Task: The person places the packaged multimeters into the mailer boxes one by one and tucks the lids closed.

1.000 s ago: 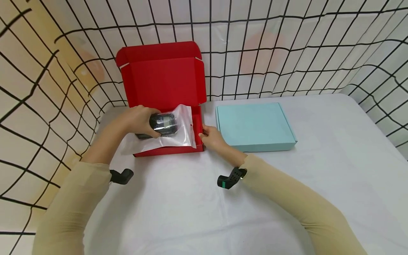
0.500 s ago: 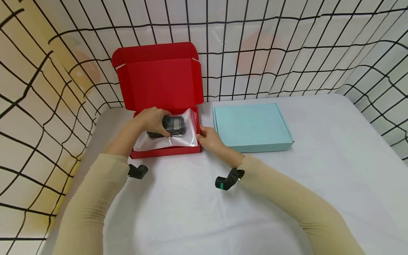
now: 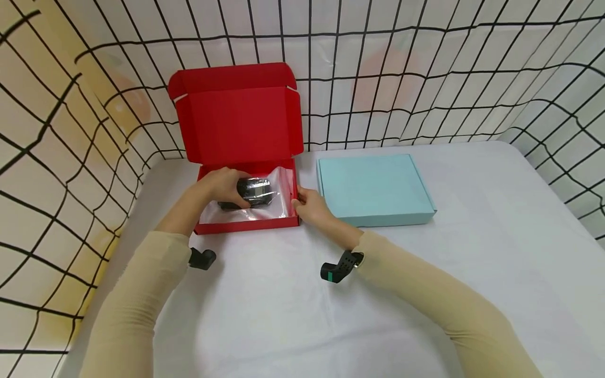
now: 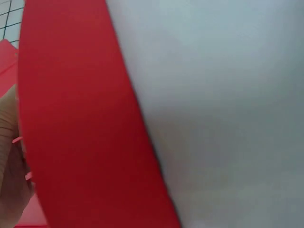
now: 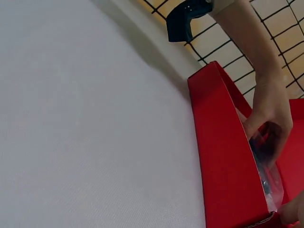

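Note:
An open red box (image 3: 246, 227) has its lid raised at the back. Inside lies a black device (image 3: 257, 191) with a small pale patch, over or in a clear plastic bag (image 3: 283, 197); I cannot tell which. My left hand (image 3: 222, 186) grips the device from the left, thumb in front, and some fingers are hidden. Pinched by my right hand (image 3: 312, 207) is the box's right wall. The red front wall (image 4: 90, 114) fills much of the left wrist view, beside part of my left hand (image 4: 9, 156). In the right wrist view, the left hand (image 5: 273, 109) reaches inside the box.
A closed light-blue box (image 3: 375, 189) lies flat to the right of the red one. Black wire mesh (image 3: 368, 79) borders the table at the back and both sides. White cloth (image 3: 269, 304) covers the table.
My left hand has moved right and down with the black device, which now sits lower in the red box with its bag inside the walls. The right hand has stayed on the box wall.

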Motion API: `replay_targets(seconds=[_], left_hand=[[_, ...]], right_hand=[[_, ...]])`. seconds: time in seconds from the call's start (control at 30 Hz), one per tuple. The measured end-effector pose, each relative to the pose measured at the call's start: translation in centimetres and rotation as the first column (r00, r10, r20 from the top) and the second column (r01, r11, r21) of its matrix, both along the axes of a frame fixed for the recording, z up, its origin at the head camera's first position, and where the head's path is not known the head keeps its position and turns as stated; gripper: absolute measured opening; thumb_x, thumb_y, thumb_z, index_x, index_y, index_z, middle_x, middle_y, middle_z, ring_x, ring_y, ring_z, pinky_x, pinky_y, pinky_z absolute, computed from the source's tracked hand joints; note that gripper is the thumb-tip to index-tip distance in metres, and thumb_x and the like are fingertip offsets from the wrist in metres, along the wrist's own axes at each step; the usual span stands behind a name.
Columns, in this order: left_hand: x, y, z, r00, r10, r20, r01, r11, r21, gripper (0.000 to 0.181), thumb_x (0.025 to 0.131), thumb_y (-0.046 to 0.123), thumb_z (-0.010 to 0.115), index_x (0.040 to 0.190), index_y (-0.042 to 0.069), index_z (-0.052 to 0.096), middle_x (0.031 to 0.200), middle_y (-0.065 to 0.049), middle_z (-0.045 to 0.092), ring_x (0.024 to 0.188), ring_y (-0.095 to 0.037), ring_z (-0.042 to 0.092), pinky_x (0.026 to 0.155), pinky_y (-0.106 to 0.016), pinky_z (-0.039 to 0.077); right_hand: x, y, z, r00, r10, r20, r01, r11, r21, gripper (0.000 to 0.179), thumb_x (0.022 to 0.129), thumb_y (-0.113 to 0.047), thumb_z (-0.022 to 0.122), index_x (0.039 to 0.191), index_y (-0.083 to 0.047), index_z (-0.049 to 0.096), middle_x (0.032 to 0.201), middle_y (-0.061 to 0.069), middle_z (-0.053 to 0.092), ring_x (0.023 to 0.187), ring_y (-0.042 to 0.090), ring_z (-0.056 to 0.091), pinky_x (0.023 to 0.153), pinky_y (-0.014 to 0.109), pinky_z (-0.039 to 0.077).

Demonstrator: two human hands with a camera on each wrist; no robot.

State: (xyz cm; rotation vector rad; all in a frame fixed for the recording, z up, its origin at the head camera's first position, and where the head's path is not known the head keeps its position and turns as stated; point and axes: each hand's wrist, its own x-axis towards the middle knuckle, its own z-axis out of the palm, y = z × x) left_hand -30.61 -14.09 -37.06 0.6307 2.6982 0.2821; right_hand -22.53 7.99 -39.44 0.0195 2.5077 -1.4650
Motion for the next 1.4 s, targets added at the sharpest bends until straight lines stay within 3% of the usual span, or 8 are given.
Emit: replay_targets(seconds=[0.2, 0.4, 0.5, 0.7, 0.8, 0.87, 1.17, 1.4], left_hand=[[0.6, -1.5, -0.3, 1.0, -0.009, -0.026, 0.01, 0.999, 0.051, 0.086, 0.063, 0.044, 0.078, 0.136, 0.017, 0.043, 0.12, -0.009, 0.053, 0.108, -0.026, 0.046, 0.084, -0.046, 0.047], [0.7, -4.2, 0.3, 0.981, 0.087, -0.176, -0.047, 0.975, 0.218, 0.062, 0.077, 0.035, 0.07, 0.129, 0.007, 0.05, 0.124, -0.016, 0.054, 0.112, -0.033, 0.048, 0.089, -0.051, 0.044], [0.8, -5.5, 0.9, 0.936, 0.205, -0.285, -0.131, 0.957, 0.258, 0.049, 0.084, 0.029, 0.062, 0.127, 0.007, 0.052, 0.122, -0.018, 0.056, 0.106, -0.034, 0.052, 0.085, -0.049, 0.047], [0.6, -7.2, 1.9, 0.783, 0.468, -0.409, -0.266, 0.847, 0.46, 0.049, 0.087, 0.027, 0.053, 0.131, 0.007, 0.046, 0.126, -0.021, 0.047, 0.107, -0.037, 0.048, 0.087, -0.05, 0.043], [0.3, -7.8, 2.0, 0.758, 0.537, -0.369, -0.293, 0.787, 0.543, 0.06, 0.086, 0.026, 0.053, 0.139, 0.005, 0.033, 0.136, -0.022, 0.034, 0.12, -0.038, 0.039, 0.096, -0.053, 0.037], [0.2, -8.1, 2.1, 0.76, 0.567, -0.318, -0.324, 0.754, 0.571, 0.067, 0.086, 0.028, 0.053, 0.142, 0.005, 0.024, 0.141, -0.021, 0.029, 0.125, -0.038, 0.036, 0.1, -0.053, 0.034], [0.4, -8.3, 3.3, 0.854, 0.52, -0.026, -0.403, 0.691, 0.6, 0.082, 0.089, 0.048, 0.047, 0.147, 0.012, 0.002, 0.15, -0.014, 0.018, 0.136, -0.031, 0.024, 0.103, -0.051, 0.03], [0.7, -7.6, 4.1, 0.873, 0.48, 0.091, -0.419, 0.64, 0.644, 0.081, 0.088, 0.051, 0.045, 0.147, 0.018, -0.001, 0.151, -0.009, 0.019, 0.136, -0.028, 0.026, 0.103, -0.05, 0.032]], right_hand=[[-0.2, -0.1, -0.1, 0.999, 0.034, 0.016, -0.034, 0.999, 0.021, 0.052, 0.093, -0.009, 0.047, 0.141, -0.001, 0.027, 0.139, 0.013, 0.043, 0.122, 0.022, 0.045, 0.098, 0.032, 0.041], [-0.6, 0.0, 0.2, 0.999, 0.041, 0.035, -0.043, 0.998, 0.049, 0.052, 0.093, -0.008, 0.046, 0.141, -0.001, 0.026, 0.137, 0.013, 0.044, 0.119, 0.022, 0.046, 0.097, 0.033, 0.043], [-0.8, 0.0, 0.8, 0.997, 0.041, 0.071, -0.043, 0.998, 0.039, 0.051, 0.093, -0.007, 0.046, 0.14, 0.001, 0.029, 0.135, 0.014, 0.046, 0.116, 0.023, 0.047, 0.095, 0.033, 0.044], [-1.1, 0.0, 2.1, 0.989, 0.027, 0.148, -0.031, 0.999, 0.028, 0.049, 0.092, -0.009, 0.044, 0.139, -0.002, 0.032, 0.134, 0.013, 0.046, 0.113, 0.025, 0.047, 0.093, 0.034, 0.045], [-1.5, 0.1, 3.0, 0.996, 0.013, 0.094, -0.018, 0.998, 0.053, 0.057, 0.092, -0.014, 0.045, 0.143, -0.002, 0.023, 0.143, 0.013, 0.035, 0.125, 0.028, 0.04, 0.1, 0.039, 0.04], [-2.1, 0.4, 3.4, 0.999, 0.002, 0.043, -0.005, 0.998, 0.064, 0.061, 0.092, -0.017, 0.044, 0.145, -0.003, 0.016, 0.148, 0.012, 0.026, 0.132, 0.028, 0.032, 0.104, 0.042, 0.034], [-5.9, 1.2, 5.5, 0.995, -0.085, -0.053, 0.079, 0.991, -0.108, 0.069, 0.092, -0.018, 0.041, 0.147, -0.016, -0.001, 0.154, -0.002, 0.004, 0.14, 0.017, 0.007, 0.113, 0.04, 0.015], [-7.1, 0.9, 6.8, 0.998, -0.065, 0.016, 0.067, 0.971, -0.229, 0.075, 0.093, -0.027, 0.047, 0.147, -0.02, -0.004, 0.154, -0.004, 0.0, 0.14, 0.015, 0.005, 0.113, 0.043, 0.012]])
